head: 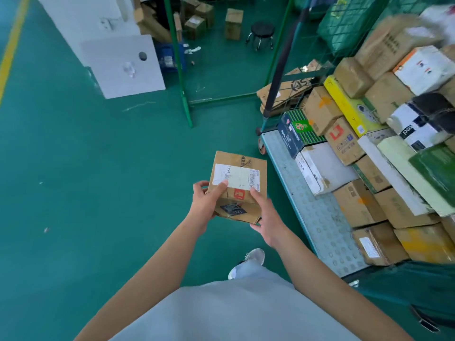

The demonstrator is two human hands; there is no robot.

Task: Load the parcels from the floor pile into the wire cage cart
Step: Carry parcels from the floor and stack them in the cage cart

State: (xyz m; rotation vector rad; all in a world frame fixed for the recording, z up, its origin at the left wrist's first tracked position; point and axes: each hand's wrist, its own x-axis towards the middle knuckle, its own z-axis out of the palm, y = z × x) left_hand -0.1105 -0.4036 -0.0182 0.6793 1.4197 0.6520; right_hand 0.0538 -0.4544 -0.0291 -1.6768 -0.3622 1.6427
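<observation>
Both hands, left grip (pixel 206 202) and right grip (pixel 266 219), hold the parcel (pixel 238 185); the cart (pixel 317 217) lies just right, nearer the right hand

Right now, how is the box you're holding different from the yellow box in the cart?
The held box is plain brown cardboard; the yellow box is bright yellow with a picture. The held box is short and squat; the yellow box is long and thin. The held box is up in both hands, left hand and right hand; the yellow box lies stacked among parcels in the cart. Both carry printed labels.
</observation>
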